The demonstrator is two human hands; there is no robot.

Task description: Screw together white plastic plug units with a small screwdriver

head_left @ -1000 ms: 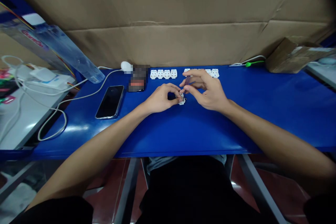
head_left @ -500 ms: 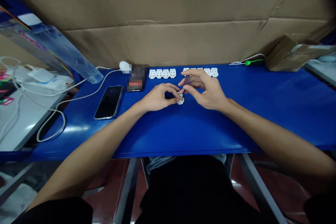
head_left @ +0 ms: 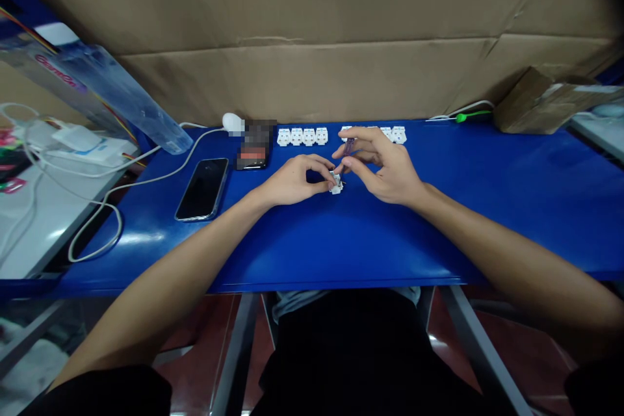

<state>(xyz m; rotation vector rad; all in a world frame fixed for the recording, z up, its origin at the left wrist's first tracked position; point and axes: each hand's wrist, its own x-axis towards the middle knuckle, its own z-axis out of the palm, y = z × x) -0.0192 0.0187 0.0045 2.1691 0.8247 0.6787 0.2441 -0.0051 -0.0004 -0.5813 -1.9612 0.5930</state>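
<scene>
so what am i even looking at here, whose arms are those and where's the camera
There's no machine here: those are a person's own bare arms, filmed by one camera worn on their head, looking forward and down. The left hand pinches a small white plastic part in its fingertips. The right hand is just beside it, with a thin purple item between its fingers, too small to identify. On the blue table lie a row of similar white parts and a black smartphone, with a cardboard sheet behind them.
</scene>
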